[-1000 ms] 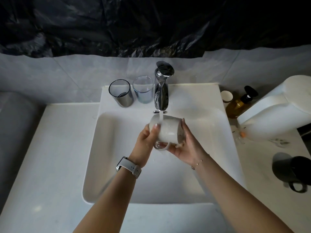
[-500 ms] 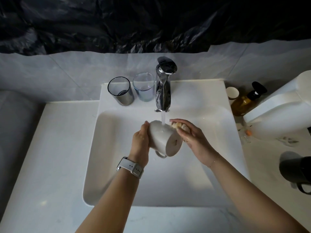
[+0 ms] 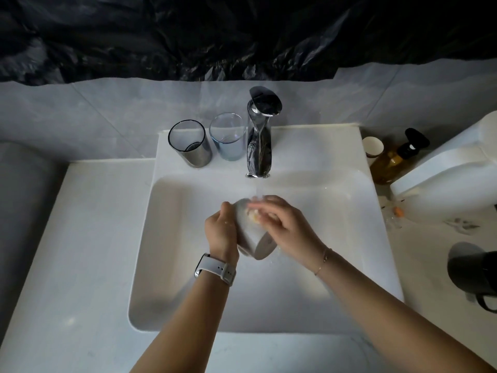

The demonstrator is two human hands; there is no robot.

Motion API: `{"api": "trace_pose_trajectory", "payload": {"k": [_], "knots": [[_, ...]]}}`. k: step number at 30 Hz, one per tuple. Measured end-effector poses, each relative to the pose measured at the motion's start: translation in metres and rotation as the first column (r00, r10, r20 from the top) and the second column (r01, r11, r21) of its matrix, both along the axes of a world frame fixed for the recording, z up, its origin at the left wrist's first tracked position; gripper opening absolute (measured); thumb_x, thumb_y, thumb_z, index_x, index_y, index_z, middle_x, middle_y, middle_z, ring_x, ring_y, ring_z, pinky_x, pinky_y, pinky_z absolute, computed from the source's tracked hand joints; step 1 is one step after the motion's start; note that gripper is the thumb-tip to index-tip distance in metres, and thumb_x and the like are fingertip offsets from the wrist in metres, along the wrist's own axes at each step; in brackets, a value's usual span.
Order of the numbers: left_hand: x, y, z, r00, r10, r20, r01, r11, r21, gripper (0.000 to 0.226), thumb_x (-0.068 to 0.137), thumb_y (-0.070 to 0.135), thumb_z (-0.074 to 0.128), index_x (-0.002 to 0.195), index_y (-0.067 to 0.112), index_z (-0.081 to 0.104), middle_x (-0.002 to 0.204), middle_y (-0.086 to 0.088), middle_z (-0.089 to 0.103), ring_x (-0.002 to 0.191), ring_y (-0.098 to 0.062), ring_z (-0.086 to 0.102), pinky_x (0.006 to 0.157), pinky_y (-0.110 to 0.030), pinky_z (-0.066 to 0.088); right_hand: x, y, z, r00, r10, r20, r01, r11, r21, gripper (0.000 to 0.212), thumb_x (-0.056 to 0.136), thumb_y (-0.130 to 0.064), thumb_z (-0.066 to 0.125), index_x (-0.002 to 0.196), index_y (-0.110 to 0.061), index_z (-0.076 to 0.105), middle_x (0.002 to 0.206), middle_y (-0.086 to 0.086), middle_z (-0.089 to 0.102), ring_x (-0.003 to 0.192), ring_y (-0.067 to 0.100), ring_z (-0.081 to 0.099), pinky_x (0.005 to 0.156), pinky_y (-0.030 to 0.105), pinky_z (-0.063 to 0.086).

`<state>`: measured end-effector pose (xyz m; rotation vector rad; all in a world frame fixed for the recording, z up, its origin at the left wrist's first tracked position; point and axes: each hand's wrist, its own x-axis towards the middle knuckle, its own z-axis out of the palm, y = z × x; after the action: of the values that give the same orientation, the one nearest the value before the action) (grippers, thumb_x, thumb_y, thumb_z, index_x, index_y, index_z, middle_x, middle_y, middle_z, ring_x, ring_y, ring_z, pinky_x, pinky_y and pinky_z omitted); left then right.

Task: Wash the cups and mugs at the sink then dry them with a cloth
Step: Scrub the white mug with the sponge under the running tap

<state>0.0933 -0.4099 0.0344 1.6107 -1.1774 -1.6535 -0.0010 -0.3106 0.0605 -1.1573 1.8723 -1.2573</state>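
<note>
Over the white sink [image 3: 172, 265] my left hand [image 3: 222, 231] grips a white mug [image 3: 251, 238] tilted on its side, base toward me, under the running chrome tap [image 3: 259, 141]. My right hand [image 3: 285, 224] lies across the top of the mug and presses a small yellowish sponge [image 3: 254, 216] against it. A dark tinted glass [image 3: 192, 145] and a clear bluish glass [image 3: 228, 137] stand on the sink ledge left of the tap. A black mug [image 3: 473, 273] sits on the counter at the far right.
A small paper cup [image 3: 372, 146], an amber pump bottle [image 3: 395, 160] and a large white appliance [image 3: 451, 170] crowd the right back counter. Small scraps lie near the appliance. White counter [image 3: 80, 251] runs left of the sink.
The mug has tipped further onto its side and lower in the basin. My right hand has moved from beneath the mug to over its top, rubbing with the sponge.
</note>
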Motion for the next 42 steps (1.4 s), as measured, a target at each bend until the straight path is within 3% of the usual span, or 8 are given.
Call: {"api": "trace_pose_trajectory", "payload": {"k": [3, 7, 10, 17, 23, 26, 31, 42], "knots": [[-0.006, 0.009, 0.001, 1.0, -0.005, 0.0, 0.005, 1.0, 0.009, 0.037, 0.096, 0.027, 0.054, 0.064, 0.011, 0.048, 0.062, -0.004, 0.039, 0.063, -0.016, 0.035, 0.058, -0.03, 0.029, -0.006, -0.027, 0.001, 0.994, 0.067, -0.087, -0.053, 0.986, 0.155, 0.024, 0.093, -0.031, 0.054, 0.11, -0.021, 0.069, 0.117, -0.004, 0.062, 0.11, 0.009, 0.059, 0.098, 0.024, 0.043], [-0.007, 0.008, 0.006, 0.999, 0.039, -0.016, -0.038, 0.999, 0.033, 0.037, 0.089, 0.04, 0.057, 0.069, 0.012, 0.042, 0.069, -0.004, 0.031, 0.068, -0.02, 0.03, 0.061, -0.033, 0.025, -0.022, -0.02, 0.0, 0.947, -0.158, 0.281, 0.07, 0.951, 0.3, 0.014, 0.096, -0.027, 0.053, 0.094, -0.027, 0.067, 0.084, -0.019, 0.067, 0.083, -0.003, 0.061, 0.077, 0.019, 0.044], [-0.001, -0.003, 0.009, 0.997, 0.049, -0.051, -0.048, 0.999, 0.023, 0.045, 0.076, 0.052, 0.057, 0.072, 0.01, 0.041, 0.075, -0.007, 0.027, 0.07, -0.023, 0.027, 0.063, -0.035, 0.023, -0.009, 0.008, 0.006, 0.894, -0.229, 0.386, 0.175, 0.97, 0.17, 0.017, 0.097, -0.025, 0.054, 0.1, -0.024, 0.07, 0.101, -0.013, 0.071, 0.096, -0.001, 0.064, 0.083, 0.02, 0.051], [-0.003, 0.004, 0.035, 0.972, -0.125, -0.201, 0.07, 0.962, -0.263, 0.064, 0.095, 0.051, 0.053, 0.058, 0.004, 0.03, 0.066, -0.006, 0.022, 0.063, -0.027, 0.019, 0.059, -0.034, 0.017, 0.001, 0.008, 0.008, 0.351, -0.305, 0.885, 0.126, 0.952, 0.278, 0.073, 0.067, -0.067, 0.072, 0.126, -0.024, 0.057, 0.115, 0.005, 0.066, 0.111, 0.026, 0.064, 0.087, 0.049, 0.055], [0.008, 0.008, 0.042, 0.908, -0.403, -0.117, 0.322, 0.847, -0.422, 0.057, 0.101, 0.041, 0.045, 0.054, 0.01, 0.034, 0.058, 0.003, 0.029, 0.057, -0.011, 0.026, 0.053, -0.023, 0.022, 0.003, 0.0, 0.004, 0.248, -0.269, 0.931, 0.206, 0.953, 0.221, 0.059, 0.074, -0.044, 0.078, 0.125, -0.023, 0.059, 0.13, 0.012, 0.059, 0.115, 0.031, 0.061, 0.089, 0.05, 0.054], [0.021, 0.002, 0.03, 0.857, -0.51, -0.079, 0.467, 0.832, -0.299, 0.077, 0.092, 0.064, 0.041, 0.068, -0.008, 0.053, 0.072, -0.007, 0.043, 0.071, -0.016, 0.038, 0.061, -0.023, 0.031, 0.011, 0.007, -0.003, 0.386, -0.317, 0.866, 0.328, 0.925, 0.192, 0.062, 0.065, -0.038, 0.082, 0.119, -0.024, 0.053, 0.125, 0.005, 0.058, 0.11, 0.022, 0.062, 0.086, 0.05, 0.055], [0.016, 0.006, 0.034, 0.852, -0.517, -0.085, 0.497, 0.849, -0.179, 0.057, 0.103, 0.046, 0.038, 0.096, 0.0, 0.069, 0.085, -0.017, 0.07, 0.079, -0.021, 0.06, 0.076, -0.034, 0.048, 0.023, 0.016, -0.016, 0.821, -0.366, 0.437, 0.455, 0.883, -0.116, 0.073, 0.053, -0.033, 0.085, 0.114, -0.026, 0.045, 0.116, -0.002, 0.051, 0.111, 0.007, 0.053, 0.097, 0.028, 0.045], [-0.003, 0.005, 0.022, 0.988, -0.15, -0.025, 0.139, 0.96, -0.242, 0.05, 0.079, 0.061, 0.052, 0.065, 0.013, 0.052, 0.066, -0.003, 0.037, 0.066, -0.016, 0.033, 0.063, -0.035, 0.028, -0.004, 0.017, 0.003, 0.965, -0.207, -0.161, 0.176, 0.967, -0.184, 0.024, 0.096, -0.026, 0.044, 0.104, -0.012, 0.062, 0.11, -0.003, 0.06, 0.106, 0.014, 0.058, 0.092, 0.026, 0.044]]}}
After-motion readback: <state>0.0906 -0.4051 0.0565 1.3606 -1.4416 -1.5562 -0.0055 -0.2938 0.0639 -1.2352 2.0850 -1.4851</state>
